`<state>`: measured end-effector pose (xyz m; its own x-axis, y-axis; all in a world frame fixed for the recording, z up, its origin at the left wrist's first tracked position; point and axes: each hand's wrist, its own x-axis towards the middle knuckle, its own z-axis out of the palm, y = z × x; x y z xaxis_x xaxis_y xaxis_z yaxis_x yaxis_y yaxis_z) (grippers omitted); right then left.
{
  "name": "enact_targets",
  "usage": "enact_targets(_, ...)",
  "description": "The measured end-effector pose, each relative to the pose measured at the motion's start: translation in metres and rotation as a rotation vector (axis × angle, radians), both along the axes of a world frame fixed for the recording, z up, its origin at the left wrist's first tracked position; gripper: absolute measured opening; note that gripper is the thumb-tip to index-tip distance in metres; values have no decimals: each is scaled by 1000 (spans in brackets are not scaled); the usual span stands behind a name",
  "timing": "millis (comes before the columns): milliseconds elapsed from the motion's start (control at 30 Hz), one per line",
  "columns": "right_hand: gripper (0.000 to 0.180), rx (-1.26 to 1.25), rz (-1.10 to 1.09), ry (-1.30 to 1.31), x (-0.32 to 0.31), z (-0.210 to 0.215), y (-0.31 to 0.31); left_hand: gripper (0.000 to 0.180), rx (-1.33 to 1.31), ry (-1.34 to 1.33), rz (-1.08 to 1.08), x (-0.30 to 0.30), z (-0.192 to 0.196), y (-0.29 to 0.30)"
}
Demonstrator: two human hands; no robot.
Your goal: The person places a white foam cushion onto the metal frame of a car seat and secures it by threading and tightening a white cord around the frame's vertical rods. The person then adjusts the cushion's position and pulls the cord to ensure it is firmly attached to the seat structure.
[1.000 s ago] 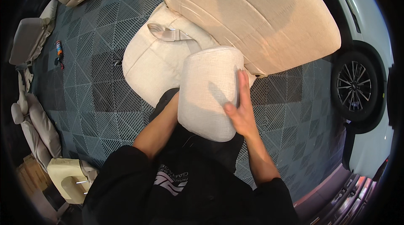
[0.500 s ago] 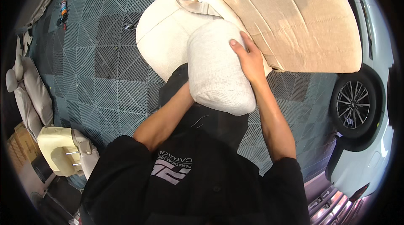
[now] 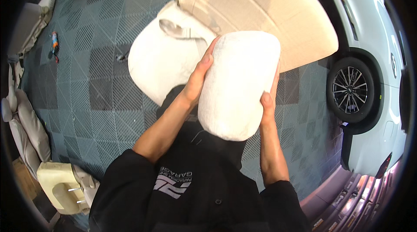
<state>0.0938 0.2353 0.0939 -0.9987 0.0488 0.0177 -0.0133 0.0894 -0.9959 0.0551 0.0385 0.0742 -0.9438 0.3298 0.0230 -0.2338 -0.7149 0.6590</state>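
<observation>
In front of my body I hold a pale, fabric-covered headrest (image 3: 241, 86), with its rounded block shape standing lengthwise. My left hand (image 3: 199, 78) grips its left side, thumb along the edge. Against the right side is my right hand (image 3: 269, 104), its thumb showing and most of the other fingers hidden behind the headrest. Beyond it lies a car seat: a pale rounded part (image 3: 158, 65) and a larger beige padded part (image 3: 269, 13) with stitched seams and a darker patch. A grey belt strap (image 3: 176, 31) loops over the pale part.
A light-coloured car with a black spoked wheel (image 3: 350, 89) stands on the right. Other seat parts (image 3: 28, 121) lie at the left, and a cream seat back (image 3: 50, 175) with a headrest sits lower left. A small orange-and-blue item (image 3: 54, 42) lies on the tiled floor (image 3: 93, 115).
The headrest has turned and moved slightly right and nearer. My left hand has come from beneath to its left side, and my right hand has slid lower. The view has shifted.
</observation>
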Motion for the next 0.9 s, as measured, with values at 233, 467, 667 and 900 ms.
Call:
enact_targets(233, 121, -361, 97, 142, -28, -19, -29, 84, -598, 381, 157, -18, 67, -44)
enact_targets(467, 79, -644, 255, -53, -102, -126, -86, 76, -709, 275, 320, -84, -4, -100)
enact_targets(667, 110, -556, 257, -119, -86, -87, -82, 71, -588, 151, 246, -102, -23, -82)
enact_targets(900, 105, -646, 211, -124, -86, -72, -81, 76, -1116, 241, 440, -85, -3, -88)
